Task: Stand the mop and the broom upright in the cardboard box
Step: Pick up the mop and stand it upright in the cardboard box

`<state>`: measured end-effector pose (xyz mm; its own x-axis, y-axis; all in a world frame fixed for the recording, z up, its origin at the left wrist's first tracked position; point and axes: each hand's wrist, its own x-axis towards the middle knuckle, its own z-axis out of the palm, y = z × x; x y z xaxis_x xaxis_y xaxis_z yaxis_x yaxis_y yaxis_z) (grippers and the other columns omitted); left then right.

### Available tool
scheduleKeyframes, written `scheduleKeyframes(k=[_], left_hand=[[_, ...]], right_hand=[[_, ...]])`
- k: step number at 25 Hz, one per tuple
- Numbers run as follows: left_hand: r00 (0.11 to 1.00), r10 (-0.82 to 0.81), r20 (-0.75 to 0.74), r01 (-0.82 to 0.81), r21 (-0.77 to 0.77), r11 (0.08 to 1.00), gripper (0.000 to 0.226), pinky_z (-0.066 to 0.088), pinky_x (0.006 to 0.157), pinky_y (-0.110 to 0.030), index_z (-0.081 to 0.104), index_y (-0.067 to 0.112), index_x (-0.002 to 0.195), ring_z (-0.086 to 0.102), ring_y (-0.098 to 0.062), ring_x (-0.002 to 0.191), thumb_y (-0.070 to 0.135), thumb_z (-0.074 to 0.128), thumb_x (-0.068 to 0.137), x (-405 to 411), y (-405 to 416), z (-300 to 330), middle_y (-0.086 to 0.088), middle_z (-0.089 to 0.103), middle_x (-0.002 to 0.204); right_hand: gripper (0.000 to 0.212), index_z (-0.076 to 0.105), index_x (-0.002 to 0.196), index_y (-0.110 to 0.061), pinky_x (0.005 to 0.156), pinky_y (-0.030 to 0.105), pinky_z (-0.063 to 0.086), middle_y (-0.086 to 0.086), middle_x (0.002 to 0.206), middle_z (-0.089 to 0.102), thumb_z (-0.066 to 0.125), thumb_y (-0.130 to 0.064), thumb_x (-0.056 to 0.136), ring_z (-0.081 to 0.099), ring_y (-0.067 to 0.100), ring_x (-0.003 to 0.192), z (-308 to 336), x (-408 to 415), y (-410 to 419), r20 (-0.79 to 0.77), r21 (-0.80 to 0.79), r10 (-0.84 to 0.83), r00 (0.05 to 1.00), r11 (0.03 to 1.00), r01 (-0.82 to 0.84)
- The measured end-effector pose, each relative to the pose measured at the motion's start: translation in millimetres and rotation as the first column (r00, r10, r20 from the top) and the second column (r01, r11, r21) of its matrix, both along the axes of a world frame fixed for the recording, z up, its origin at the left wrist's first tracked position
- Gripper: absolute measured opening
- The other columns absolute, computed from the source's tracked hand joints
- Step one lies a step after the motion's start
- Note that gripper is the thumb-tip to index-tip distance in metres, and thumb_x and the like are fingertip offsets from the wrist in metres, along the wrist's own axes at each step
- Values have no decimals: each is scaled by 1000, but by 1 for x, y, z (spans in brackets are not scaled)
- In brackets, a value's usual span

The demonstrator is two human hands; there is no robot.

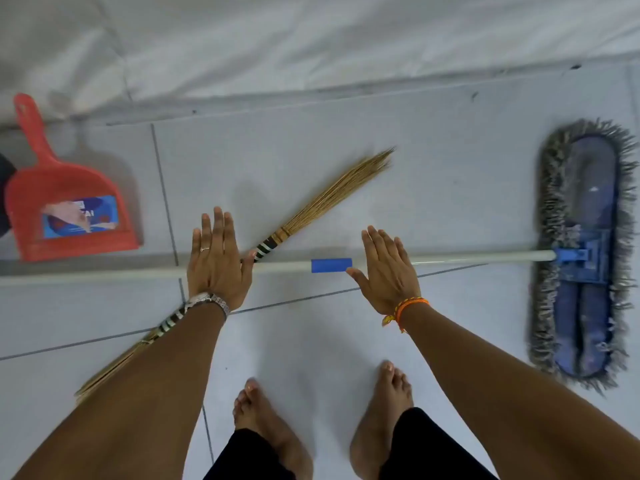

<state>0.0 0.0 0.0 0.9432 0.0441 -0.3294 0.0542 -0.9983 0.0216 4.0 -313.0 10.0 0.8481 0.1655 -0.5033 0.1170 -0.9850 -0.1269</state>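
Note:
A flat mop lies on the tiled floor, its white handle running left to right and its blue, grey-fringed head at the right. A straw broom lies diagonally across the handle, its striped binding near the crossing. My left hand hovers flat with spread fingers over the spot where broom and handle cross. My right hand is held flat above the handle, just right of a blue tape band. Neither hand holds anything. No cardboard box is in view.
A red dustpan lies on the floor at the left. A white sheet-covered surface runs along the far side. My bare feet stand on the tiles just below the mop handle.

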Motion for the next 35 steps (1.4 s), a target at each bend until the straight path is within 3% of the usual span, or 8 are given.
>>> scheduleKeyframes(k=[3,8,14,16,19,23,30,35], left_hand=[[997,78,7,-78,27,997,76,18,125,-50,19,-1,158,25,-39,151,48,29,101,-8,16,-43,-19,16,166],[987,161,25,-161,-1,987,68,19,125,-49,33,1,154,42,-37,140,41,33,99,-21,30,-87,-17,30,161],[963,247,108,-248,1,969,46,25,120,-48,58,10,129,50,-35,127,41,41,100,-33,25,-80,-13,53,139],[979,145,142,-149,17,989,41,40,99,-45,68,15,105,57,-32,103,42,37,100,-40,29,-58,-7,64,110],[989,67,133,-80,98,992,53,37,73,-38,68,18,71,58,-30,70,42,32,101,-42,23,-2,0,66,68],[992,-34,119,12,181,983,60,34,65,-34,62,17,56,58,-28,53,49,37,100,-37,17,117,-1,61,52],[919,-226,324,153,236,960,55,39,67,-35,61,17,51,58,-26,50,43,42,96,-3,16,405,-1,59,48],[737,-468,488,290,398,870,50,38,74,-36,65,18,51,66,-26,63,45,51,91,11,21,614,1,60,50]], right_hand=[[60,46,130,-15,100,41,45,6,125,56,35,-60,91,54,28,115,-43,8,0,-29,18,98,995,995,-98],[35,53,101,-20,81,33,46,2,92,67,47,-54,91,57,21,73,-83,21,-3,-174,100,221,960,973,-206],[31,53,99,-20,79,25,35,-3,79,58,48,-50,92,48,15,64,-80,20,-11,-213,140,246,946,966,-219],[30,53,100,-19,79,26,34,-6,77,53,49,-48,93,48,14,64,-64,20,-15,-253,160,228,940,968,-192],[30,53,101,-17,81,31,38,-4,79,52,49,-46,94,49,18,71,-24,17,-17,-323,160,209,923,973,-164],[28,51,103,-15,78,30,34,-9,76,43,51,-41,94,46,19,76,75,16,-19,-390,180,185,902,976,-123],[26,49,103,-9,71,37,41,8,89,57,57,-31,93,52,26,76,321,23,3,-400,211,68,914,977,19],[32,46,118,-12,73,34,41,16,100,64,59,-26,92,58,31,85,484,-3,35,-308,343,77,948,939,35]])
